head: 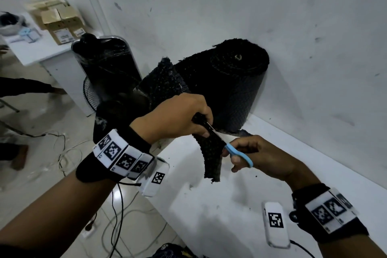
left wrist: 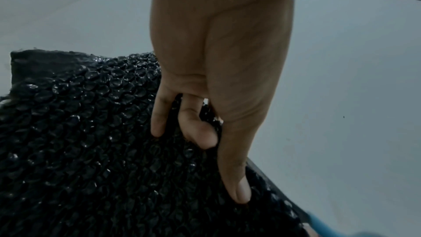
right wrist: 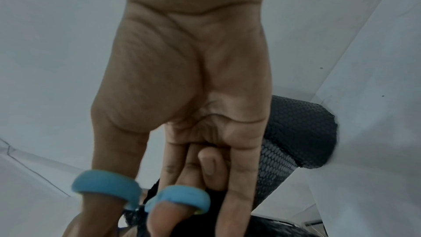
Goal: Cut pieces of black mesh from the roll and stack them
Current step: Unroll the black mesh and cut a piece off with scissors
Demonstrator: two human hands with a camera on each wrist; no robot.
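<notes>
Nearest the camera, the right hand (head: 259,156) has its thumb and a finger through the blue loops of the scissors (head: 234,151), curled round them, with the blades pointing up and away toward the left hand (head: 178,118). The left hand pinches the loose flap of black mesh (head: 211,153), fingers curled over its edge just above where the blades enter; the left wrist view shows fingertips (left wrist: 239,192) pressed into the knobbly mesh surface. Below that grip a narrow strip hangs down over the white worktop (head: 230,216), its ragged end free. The relation that matters: the cut line runs roughly from the right hand up toward the left, across the flap, so the scissors travel along that line toward the gripping fingers, which sit very close to the blades. Likely the cut is partway through. Beyond both hands, the roll (head: 228,86) stands upright on the worktop against the wall (head: 272,16), its sheet leading out to the left hand. No stack of cut pieces shows clearly. Farther left, a second dark wrapped roll (head: 106,63) stands beside cardboard boxes (head: 60,21).
</notes>
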